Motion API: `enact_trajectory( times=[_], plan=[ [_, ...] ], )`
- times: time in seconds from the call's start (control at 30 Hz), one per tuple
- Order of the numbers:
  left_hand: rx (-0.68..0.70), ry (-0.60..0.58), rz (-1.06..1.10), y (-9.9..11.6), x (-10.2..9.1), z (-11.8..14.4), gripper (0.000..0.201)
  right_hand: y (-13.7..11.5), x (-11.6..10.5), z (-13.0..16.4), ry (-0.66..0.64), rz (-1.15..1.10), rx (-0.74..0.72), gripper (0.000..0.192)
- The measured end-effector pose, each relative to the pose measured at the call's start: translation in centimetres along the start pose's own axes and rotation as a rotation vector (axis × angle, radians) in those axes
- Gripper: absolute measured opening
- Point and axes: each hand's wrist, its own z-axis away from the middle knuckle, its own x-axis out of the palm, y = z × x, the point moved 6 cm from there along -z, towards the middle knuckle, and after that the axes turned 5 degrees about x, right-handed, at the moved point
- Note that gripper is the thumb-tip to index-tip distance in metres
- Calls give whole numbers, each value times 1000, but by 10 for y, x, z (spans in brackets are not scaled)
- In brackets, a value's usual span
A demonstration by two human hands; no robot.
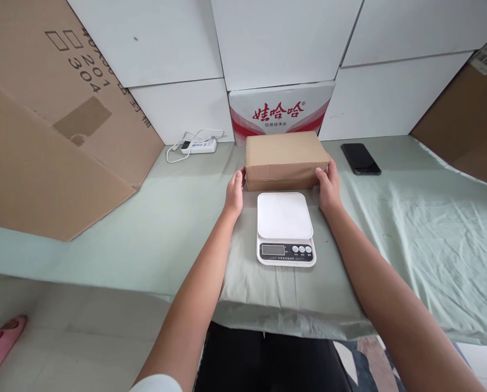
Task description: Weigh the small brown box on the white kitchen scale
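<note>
A brown cardboard box (284, 158) is held between my two hands, just behind the scale. My left hand (235, 193) presses on its left end, the fingers partly hidden behind the side. On the right end, my right hand (328, 184) grips the corner with the thumb on the front face. Nearer to me lies a white kitchen scale (285, 228) with a bare platform, a blank-looking display and round buttons along its front. Whether the box rests on the cloth or is slightly lifted, I cannot tell.
A green cloth (178, 234) covers the table. Behind stand white panels and a white-and-red carton (282, 109). A power strip with a white cable (199, 145) lies at back left, a black phone (360, 159) at back right. Large cardboard sheets (55, 136) flank the left side. A pink slipper (4, 345) shows below.
</note>
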Motion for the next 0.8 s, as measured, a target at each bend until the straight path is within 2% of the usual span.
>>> enact_trajectory(
  times=[0.2, 0.3, 0.4, 0.5, 0.6, 0.7, 0.8],
  plan=[
    [11, -14, -6, -3, 3, -1, 87, -6, 5, 2, -13, 41, 6, 88],
    [91, -9, -11, 2, 3, -5, 87, -8, 7, 2, 0, 26, -28, 103],
    [206, -1, -44, 19, 0, -1, 88, -26, 6, 8, -7, 0, -139, 116],
    [289, 3, -46, 44, -5, 23, 85, -52, -3, 29, -34, 23, -223, 118],
    [319, -1, -31, 60, -13, 66, 80, -70, -22, 67, -32, 102, -238, 112],
    [274, -37, -17, 61, -17, 107, 73, -72, -45, 107, -3, 195, -204, 106],
    [231, -78, -7, 55, -17, 131, 73, -67, -59, 132, 24, 236, -189, 101]
  ],
)
